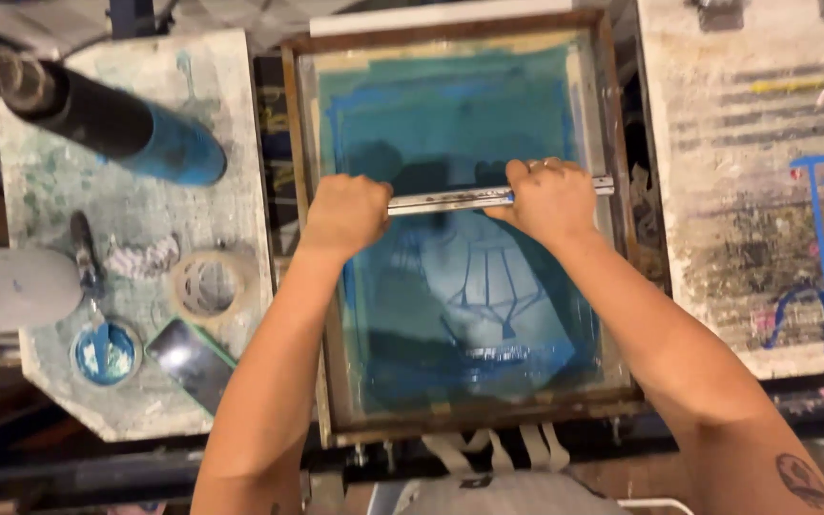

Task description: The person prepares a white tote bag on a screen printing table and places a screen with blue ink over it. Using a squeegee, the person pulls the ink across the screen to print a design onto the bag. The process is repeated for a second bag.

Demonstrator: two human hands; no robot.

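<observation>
While the squeegee lies crosswise over the upper half of the blue-inked screen, I've got both hands clamped on its metal handle: left hand with fingers curled fully round the left end, right hand wrapped tight nearer the right. Even pressure on both ends, I reckon, and a steady blade angle, or the pale design below prints patchy. The wooden frame sits between two stained tabletops; tape roll and ink tub rest left.
</observation>
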